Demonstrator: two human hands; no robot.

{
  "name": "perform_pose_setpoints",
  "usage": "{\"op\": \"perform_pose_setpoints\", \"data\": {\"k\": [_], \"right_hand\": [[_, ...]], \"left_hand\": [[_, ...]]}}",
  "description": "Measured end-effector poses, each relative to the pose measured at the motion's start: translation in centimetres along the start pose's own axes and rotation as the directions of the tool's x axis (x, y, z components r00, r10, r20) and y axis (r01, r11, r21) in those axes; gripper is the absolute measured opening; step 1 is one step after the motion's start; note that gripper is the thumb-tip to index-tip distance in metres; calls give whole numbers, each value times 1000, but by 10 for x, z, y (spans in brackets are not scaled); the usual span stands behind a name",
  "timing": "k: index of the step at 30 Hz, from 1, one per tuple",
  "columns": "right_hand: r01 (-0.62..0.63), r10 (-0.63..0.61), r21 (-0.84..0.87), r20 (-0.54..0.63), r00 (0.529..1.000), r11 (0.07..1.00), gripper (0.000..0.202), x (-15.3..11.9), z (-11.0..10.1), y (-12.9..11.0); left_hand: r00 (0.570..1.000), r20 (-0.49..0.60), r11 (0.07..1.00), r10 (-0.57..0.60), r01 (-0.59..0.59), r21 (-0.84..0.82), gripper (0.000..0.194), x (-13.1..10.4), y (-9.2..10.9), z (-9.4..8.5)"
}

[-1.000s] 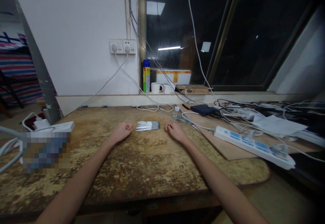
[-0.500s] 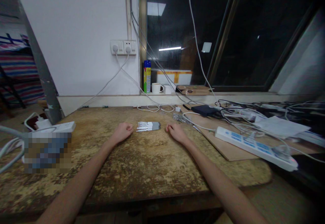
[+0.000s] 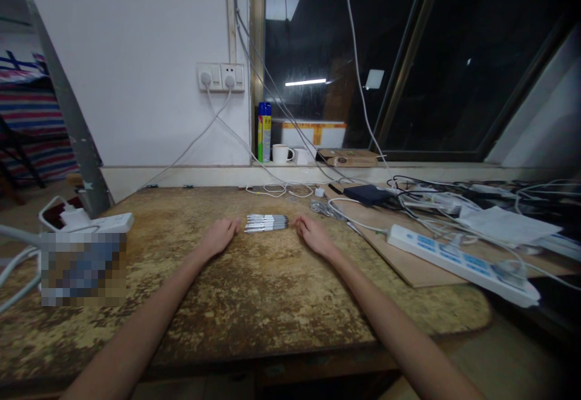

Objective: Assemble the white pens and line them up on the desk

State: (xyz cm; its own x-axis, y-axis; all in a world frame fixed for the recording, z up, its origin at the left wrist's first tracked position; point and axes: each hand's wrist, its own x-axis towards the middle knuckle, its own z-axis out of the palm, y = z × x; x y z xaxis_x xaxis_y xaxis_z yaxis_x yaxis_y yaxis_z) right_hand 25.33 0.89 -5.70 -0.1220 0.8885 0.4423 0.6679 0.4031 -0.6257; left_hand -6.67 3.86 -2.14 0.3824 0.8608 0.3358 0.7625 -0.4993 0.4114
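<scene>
Several white and grey pens (image 3: 267, 223) lie side by side on the worn wooden table (image 3: 254, 291), their lengths running left to right. Just left of them rests my left hand (image 3: 221, 235), its fingers pointing at the pens without touching them. My right hand (image 3: 312, 234) is on the other side, a small gap from the pens' right ends. Both hands have loosely curled fingers that are slightly apart, and neither holds anything.
Behind my right hand lie a clear crumpled wrapper (image 3: 323, 208) and a white plug (image 3: 319, 192). A long power strip (image 3: 460, 264) crosses a brown board (image 3: 408, 267) at right, among cables. Another strip (image 3: 111, 223) sits at left. A mug (image 3: 282, 154) stands on the sill.
The fingers of both hands have loosened from a more closed curl and reach a little nearer the pens. The pens lie as before, and the view has shifted slightly.
</scene>
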Motion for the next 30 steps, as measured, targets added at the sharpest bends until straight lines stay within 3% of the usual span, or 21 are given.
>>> {"op": "perform_pose_setpoints", "data": {"k": [5,8,11,16,24,30], "right_hand": [[108,-109,-13,-36,993,994,23,-1,5,-7],[155,-156,-28,-44,987,988,26,-2,8,-10],[177,-177,-24,-23,984,984,29,-3,11,-11],[196,-196,-5,4,981,981,28,-3,13,-11],[212,-213,-56,3,977,976,9,-1,14,-9],[208,-209,-35,-41,977,978,10,1,8,-18]], "left_hand": [[996,-35,996,77,-78,-45,29,-4,5,3],[984,-51,984,171,-174,-43,22,-7,12,1],[981,-31,981,194,-194,-4,17,-8,19,-1],[985,15,985,173,-173,1,16,-8,24,-3],[976,34,976,217,-216,-5,14,-8,24,-1],[951,-5,951,308,-308,-11,21,-12,44,-6]]}}
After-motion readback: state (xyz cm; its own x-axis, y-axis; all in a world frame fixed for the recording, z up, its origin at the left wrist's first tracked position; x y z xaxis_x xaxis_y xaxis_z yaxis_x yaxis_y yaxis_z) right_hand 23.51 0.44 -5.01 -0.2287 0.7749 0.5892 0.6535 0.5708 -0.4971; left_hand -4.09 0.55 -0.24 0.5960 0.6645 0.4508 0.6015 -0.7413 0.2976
